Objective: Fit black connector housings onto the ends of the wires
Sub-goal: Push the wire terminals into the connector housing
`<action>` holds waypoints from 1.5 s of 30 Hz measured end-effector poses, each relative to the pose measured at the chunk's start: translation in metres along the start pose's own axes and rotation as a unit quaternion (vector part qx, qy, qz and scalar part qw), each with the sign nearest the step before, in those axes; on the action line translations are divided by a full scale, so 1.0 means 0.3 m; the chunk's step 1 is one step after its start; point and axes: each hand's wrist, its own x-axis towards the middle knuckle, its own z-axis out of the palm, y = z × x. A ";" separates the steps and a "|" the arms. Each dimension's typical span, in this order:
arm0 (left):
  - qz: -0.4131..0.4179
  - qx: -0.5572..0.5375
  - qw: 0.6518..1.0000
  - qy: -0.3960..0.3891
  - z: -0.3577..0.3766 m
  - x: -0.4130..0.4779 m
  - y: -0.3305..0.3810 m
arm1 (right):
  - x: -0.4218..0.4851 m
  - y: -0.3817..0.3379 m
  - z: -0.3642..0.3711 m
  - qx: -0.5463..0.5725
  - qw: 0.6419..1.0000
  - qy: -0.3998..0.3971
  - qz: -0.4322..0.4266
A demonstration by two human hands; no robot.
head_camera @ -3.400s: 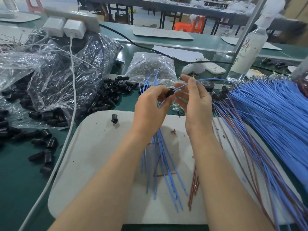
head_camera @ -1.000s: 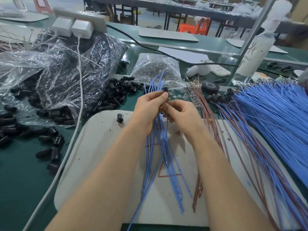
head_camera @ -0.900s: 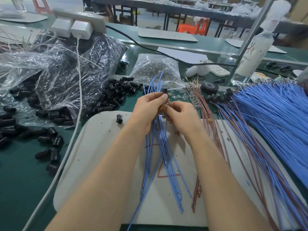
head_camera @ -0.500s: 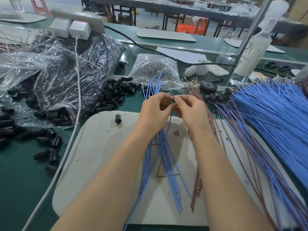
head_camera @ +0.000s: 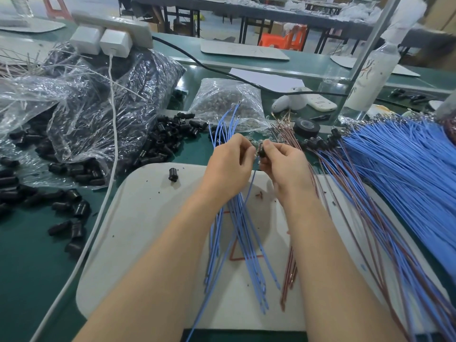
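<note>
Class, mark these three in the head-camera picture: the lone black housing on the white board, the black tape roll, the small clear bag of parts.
lone black housing point(head_camera: 173, 174): head view, middle of its body.
black tape roll point(head_camera: 306, 133): head view, its near side wall.
small clear bag point(head_camera: 222, 99): head view, its upper plastic face.

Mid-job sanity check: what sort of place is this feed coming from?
Most likely a wire-harness assembly workshop: a green bench strewn with loose black connector housings, a thick fan of blue wires at the right, and rows of similar worktables behind.
</note>
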 end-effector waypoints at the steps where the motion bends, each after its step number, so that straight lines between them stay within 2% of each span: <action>1: -0.008 0.002 1.000 0.006 -0.003 0.003 -0.002 | 0.004 -0.003 -0.005 0.011 1.000 0.016 0.004; 4: -0.060 -0.020 0.996 0.060 -0.022 0.017 -0.014 | 0.017 -0.014 -0.028 0.059 0.997 0.051 0.017; 7: -0.109 -0.021 0.983 0.144 -0.041 0.026 -0.037 | 0.012 -0.014 -0.023 0.073 0.997 0.024 0.017; 9: -0.102 0.000 0.982 0.161 -0.050 0.025 -0.041 | 0.003 -0.010 -0.008 0.058 0.998 0.008 0.006; 11: -0.065 -0.004 0.988 0.142 -0.051 0.024 -0.032 | -0.003 -0.009 -0.002 0.033 0.999 0.005 -0.016; 15: -0.057 -0.097 0.993 -0.019 -0.033 0.011 0.003 | -0.012 -0.012 -0.002 -0.008 0.999 -0.011 -0.052; 16: -0.057 -0.103 0.992 -0.039 -0.027 0.008 0.009 | -0.015 -0.012 0.000 -0.013 0.998 -0.023 -0.055; 20: -0.075 -0.131 0.989 -0.011 -0.023 0.018 0.002 | -0.015 -0.007 0.009 -0.008 0.998 -0.042 -0.039; 23: -0.119 -0.229 0.965 0.031 -0.036 0.026 -0.009 | -0.018 -0.007 0.019 -0.036 0.997 -0.063 0.002; 26: -0.155 -0.323 0.932 0.062 -0.041 0.027 -0.011 | -0.043 -0.004 0.035 -0.114 0.981 -0.157 0.007; 28: -0.181 -0.366 0.911 0.066 -0.043 0.030 -0.010 | -0.061 -0.004 0.048 -0.114 0.973 -0.199 0.006; 32: -0.209 -0.419 0.880 0.077 -0.052 0.041 -0.016 | -0.064 -0.004 0.055 -0.114 0.975 -0.188 -0.013; 35: -0.196 -0.406 0.889 0.074 -0.052 0.044 -0.024 | -0.061 -0.004 0.049 -0.136 0.974 -0.181 -0.013; 40: -0.151 -0.325 0.931 0.070 -0.046 0.037 -0.031 | -0.058 -0.002 0.046 -0.134 0.981 -0.135 -0.040; 45: -0.145 -0.311 0.938 0.056 -0.049 0.033 -0.027 | -0.058 -0.005 0.042 -0.138 0.982 -0.121 -0.047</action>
